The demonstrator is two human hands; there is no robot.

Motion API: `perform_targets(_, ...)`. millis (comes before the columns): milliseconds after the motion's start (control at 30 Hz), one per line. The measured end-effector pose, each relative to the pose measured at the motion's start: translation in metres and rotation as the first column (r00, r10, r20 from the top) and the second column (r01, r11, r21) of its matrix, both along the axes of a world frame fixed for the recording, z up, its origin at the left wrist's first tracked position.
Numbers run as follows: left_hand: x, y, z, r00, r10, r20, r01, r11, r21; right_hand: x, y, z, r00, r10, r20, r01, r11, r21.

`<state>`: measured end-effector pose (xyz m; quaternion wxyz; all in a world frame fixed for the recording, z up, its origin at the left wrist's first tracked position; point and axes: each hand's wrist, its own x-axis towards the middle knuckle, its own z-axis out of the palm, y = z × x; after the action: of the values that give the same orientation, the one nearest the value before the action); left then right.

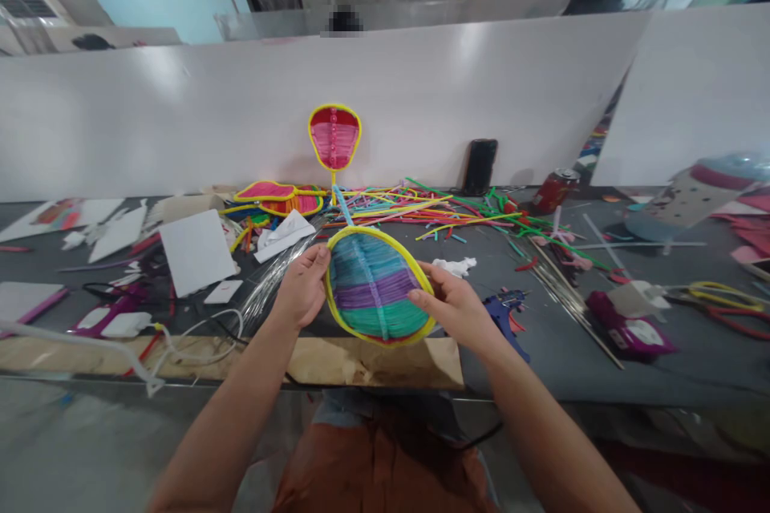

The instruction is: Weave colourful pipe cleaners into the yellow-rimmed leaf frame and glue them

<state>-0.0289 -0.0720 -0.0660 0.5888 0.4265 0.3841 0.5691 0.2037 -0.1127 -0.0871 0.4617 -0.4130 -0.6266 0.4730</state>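
Note:
Between my two hands is a rounded pipe-cleaner panel (354,272) with a yellow rim, bands of blue, purple and green, and a light blue spine running on as a stem at its top. My left hand (305,286) pinches the panel's left rim. On the opposite side my right hand (452,300) grips the right rim, thumb on the front face. The panel is tilted up above the table's front edge. Behind it a smaller pink and red panel (334,140) with a yellow rim stands upright on a yellow stem.
Loose coloured pipe cleaners (409,208) lie behind the panel, beside wires (270,280). To the right are a blue glue gun (506,317), a soda can (557,191), a phone (480,167) and scissors (734,309). A white partition (241,112) closes the back. White cards (197,252) lie left.

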Motion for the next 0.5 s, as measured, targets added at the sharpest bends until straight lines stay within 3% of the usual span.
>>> perform_targets(67, -0.002, -0.001, 0.003, 1.0, 0.005, -0.013, -0.005, 0.999, 0.054, 0.002, 0.003, -0.004, 0.992, 0.035, 0.123, -0.037, 0.999, 0.009)
perform_targets(133, -0.007, -0.004, 0.007, 0.997, -0.011, -0.076, 0.021, 0.991, 0.129, 0.003, 0.004, -0.007, 0.979, -0.013, 0.202, -0.001, 0.998, 0.069)
perform_targets(200, -0.014, -0.009, 0.012, 0.979, -0.014, -0.204, 0.054, 0.98, 0.192, 0.003, 0.005, -0.01, 0.974, -0.093, 0.207, 0.05, 0.978, 0.205)
perform_targets(267, -0.02, -0.014, 0.012, 0.95, 0.023, -0.311, 0.035, 0.984, 0.177, 0.004, 0.005, -0.011, 0.962, -0.181, 0.207, 0.085, 0.912, 0.4)
perform_targets(367, -0.027, -0.028, -0.002, 0.982, -0.04, -0.185, 0.019, 0.993, -0.114, 0.005, 0.003, -0.012, 0.914, -0.322, 0.245, 0.087, 0.748, 0.658)
perform_targets(433, -0.03, -0.041, -0.016, 0.986, -0.169, 0.001, 0.16, 0.928, -0.335, 0.006, 0.003, -0.012, 0.888, -0.382, 0.257, 0.061, 0.65, 0.757)
perform_targets(500, -0.031, -0.055, -0.028, 0.948, -0.277, 0.158, 0.319, 0.818, -0.479, 0.007, 0.002, -0.015, 0.871, -0.395, 0.292, -0.007, 0.584, 0.812)
